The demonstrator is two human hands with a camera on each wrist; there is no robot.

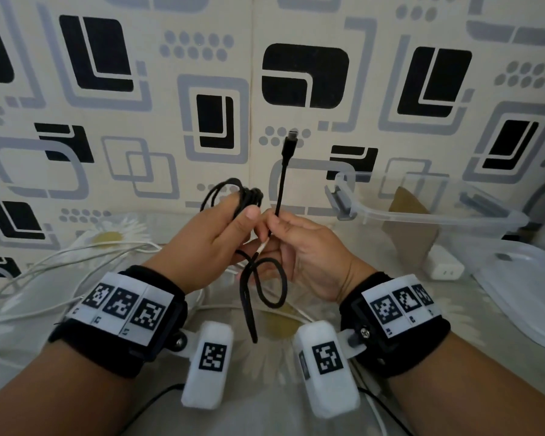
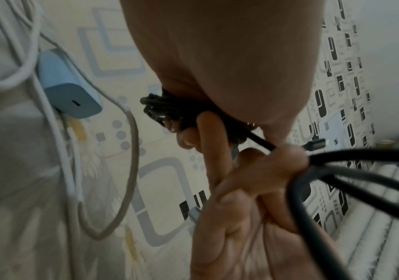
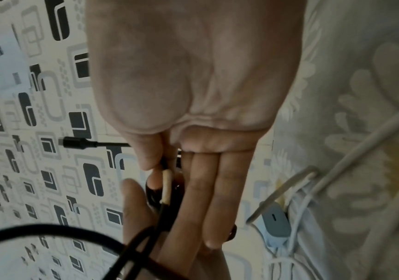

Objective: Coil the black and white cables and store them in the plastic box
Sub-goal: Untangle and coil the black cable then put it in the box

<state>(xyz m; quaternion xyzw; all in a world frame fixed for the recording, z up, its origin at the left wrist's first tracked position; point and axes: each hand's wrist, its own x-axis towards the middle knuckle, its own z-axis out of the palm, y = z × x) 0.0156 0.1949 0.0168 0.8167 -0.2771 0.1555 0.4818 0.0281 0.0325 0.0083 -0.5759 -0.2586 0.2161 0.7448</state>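
Black cable (image 1: 280,184): one, partly wound; the coil sits in the left hand (image 1: 214,237), a loose loop hangs below between the wrists, and the plug end stands up above the right hand (image 1: 299,243).
Left hand: fingers and thumb curled round the bundle of black turns, raised above the bed.
Right hand: thumb and forefinger pinching the free run of the black cable just below the plug; the other fingers lie straight.
Worn spot: a pale patch on the black cable close to the pinch, seen in the right wrist view; a tight bend there would likely stress it.
Risk, coil: the turns look loose, so easing the left thumb could let them spring apart.
Risk, tail: the hanging loop crosses itself and may knot if pulled through quickly.
White cable (image 1: 44,272): uncoiled on the bed sheet (image 1: 76,388) at left; the strands overlap, so the count is unclear, and they could snag.
Plastic box (image 1: 438,215): one, clear, open, to the right.
Lid (image 1: 523,291): one, beside the box.
Chargers: two, one white (image 1: 445,267) near the box, one blue (image 2: 66,89) among the white strands.
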